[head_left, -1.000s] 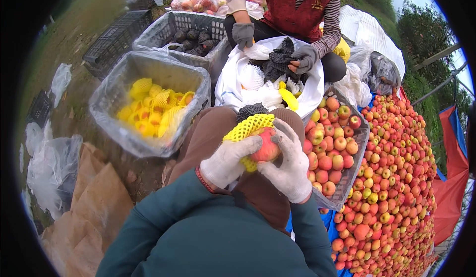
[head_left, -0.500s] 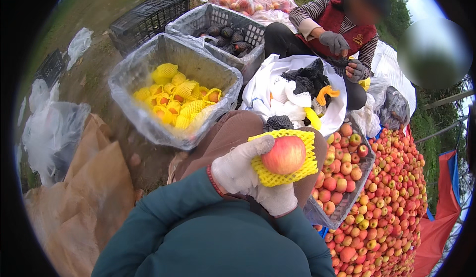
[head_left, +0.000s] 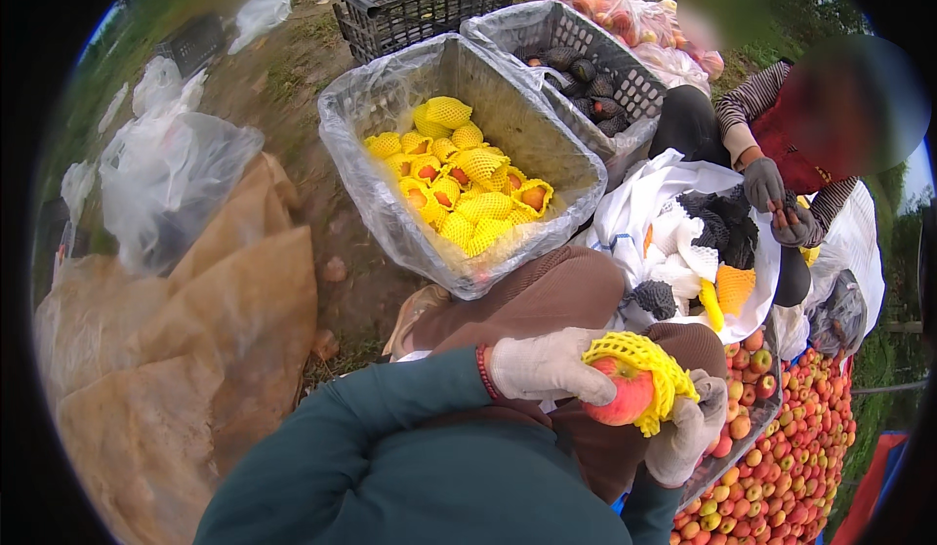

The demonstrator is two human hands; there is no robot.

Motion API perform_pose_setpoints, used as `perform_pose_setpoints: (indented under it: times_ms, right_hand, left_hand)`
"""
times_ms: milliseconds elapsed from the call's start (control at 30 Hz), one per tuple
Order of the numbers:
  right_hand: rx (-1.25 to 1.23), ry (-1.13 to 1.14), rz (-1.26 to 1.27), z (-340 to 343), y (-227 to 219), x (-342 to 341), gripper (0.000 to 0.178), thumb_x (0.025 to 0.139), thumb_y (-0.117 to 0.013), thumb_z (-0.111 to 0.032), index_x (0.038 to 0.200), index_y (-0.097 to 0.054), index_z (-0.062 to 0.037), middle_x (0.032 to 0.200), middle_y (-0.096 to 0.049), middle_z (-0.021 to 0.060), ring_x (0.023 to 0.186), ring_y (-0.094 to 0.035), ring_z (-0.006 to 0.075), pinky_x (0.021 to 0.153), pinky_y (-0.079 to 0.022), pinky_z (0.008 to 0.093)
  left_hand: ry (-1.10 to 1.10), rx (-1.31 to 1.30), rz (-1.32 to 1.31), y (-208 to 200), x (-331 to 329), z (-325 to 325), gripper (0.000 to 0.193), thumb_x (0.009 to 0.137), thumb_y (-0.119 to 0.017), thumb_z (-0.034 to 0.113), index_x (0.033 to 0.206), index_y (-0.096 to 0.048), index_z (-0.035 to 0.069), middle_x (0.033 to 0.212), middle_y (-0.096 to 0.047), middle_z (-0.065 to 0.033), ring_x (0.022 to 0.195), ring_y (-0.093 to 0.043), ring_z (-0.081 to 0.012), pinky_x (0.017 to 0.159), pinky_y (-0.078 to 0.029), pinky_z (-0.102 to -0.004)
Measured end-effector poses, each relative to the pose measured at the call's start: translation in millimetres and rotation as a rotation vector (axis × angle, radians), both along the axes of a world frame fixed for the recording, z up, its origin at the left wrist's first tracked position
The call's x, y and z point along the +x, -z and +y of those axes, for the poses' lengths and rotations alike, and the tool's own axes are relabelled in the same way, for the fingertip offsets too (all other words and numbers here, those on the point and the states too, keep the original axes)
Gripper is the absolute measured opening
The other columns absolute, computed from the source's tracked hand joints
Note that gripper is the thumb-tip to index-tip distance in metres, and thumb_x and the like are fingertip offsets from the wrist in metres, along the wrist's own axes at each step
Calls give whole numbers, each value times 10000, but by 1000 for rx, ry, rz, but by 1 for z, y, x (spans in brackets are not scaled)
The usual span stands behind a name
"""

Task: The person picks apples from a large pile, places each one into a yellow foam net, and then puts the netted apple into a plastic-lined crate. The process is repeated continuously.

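Note:
A red apple (head_left: 622,396) is held above my lap, with a yellow foam net sleeve (head_left: 652,364) drawn over its top and right side. My left hand (head_left: 545,364), in a pale work glove, grips the apple from the left with the thumb across its front. My gloved right hand (head_left: 689,432) pinches the sleeve's gathered edge on the right. Just beyond my knees, an open white sack (head_left: 625,215) holds loose foam nets in white, black, yellow and orange. Ahead stands a plastic-lined crate (head_left: 344,121) with several apples in yellow nets (head_left: 467,194).
A second lined crate (head_left: 625,91) contains black-netted fruit. Behind it are a black crate (head_left: 425,8) and bagged apples (head_left: 625,18). A co-worker's gloved hands (head_left: 771,199) work beyond the sack. Loose apples (head_left: 800,428) heap at right; brown sheeting (head_left: 185,350) lies left.
The sleeve, spread flat behind the apple before, is now wrapped over its top and right. My right hand has come from beneath to the sleeve's right edge. The view has swung left.

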State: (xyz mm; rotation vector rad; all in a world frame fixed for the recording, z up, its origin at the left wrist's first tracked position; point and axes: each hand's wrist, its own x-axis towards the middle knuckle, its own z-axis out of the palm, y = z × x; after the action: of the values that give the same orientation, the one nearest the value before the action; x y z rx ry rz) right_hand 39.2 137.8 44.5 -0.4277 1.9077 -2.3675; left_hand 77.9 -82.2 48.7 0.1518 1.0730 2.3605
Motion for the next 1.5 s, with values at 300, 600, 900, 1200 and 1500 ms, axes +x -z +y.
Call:
perform_pose_setpoints:
  times_ms: [300,600,900,1200,1500]
  right_hand:
    - [985,-522,794,-82,-13,-22,122,710,-670,-137,778,-583,-85,711,-573,69,646,-579,261,577,-461,362]
    - [427,270,16,38,-20,-73,94,805,-579,46,884,-542,9,778,-587,47,662,-544,93,612,-457,229]
    - [353,423,-46,117,-5,-105,38,868,-531,-24,892,-514,0,733,-559,49,601,-503,91,548,-426,216]
    - [1863,-148,400,83,76,-235,390,772,-609,-364,946,-627,-16,916,-644,167,854,-617,327,798,-478,410]
    - [574,43,-59,97,4,-158,264,816,-611,-68,1040,-587,69,920,-632,84,844,-582,103,772,-477,241]
  left_hand:
    - [-745,-731,451,45,-51,-42,602,721,-656,37,1284,-444,50,1202,-536,-96,1108,-513,-175,963,-410,-302]
    - [-824,-1871,127,169,-129,-260,497,732,-603,226,1194,-544,54,1119,-585,-226,1046,-559,-337,898,-443,-369]
    - [-195,-2003,138,190,-147,-222,754,675,-667,331,1323,-404,49,1336,-410,-215,1253,-384,-334,1034,-331,-362]
    - [-482,-980,353,78,-105,-68,306,796,-581,39,1100,-582,4,1048,-619,-108,890,-612,-168,803,-477,-273]
    - [-363,-582,409,21,-82,30,344,829,-502,-31,1172,-523,-36,1109,-568,-98,1023,-551,-150,897,-441,-281]
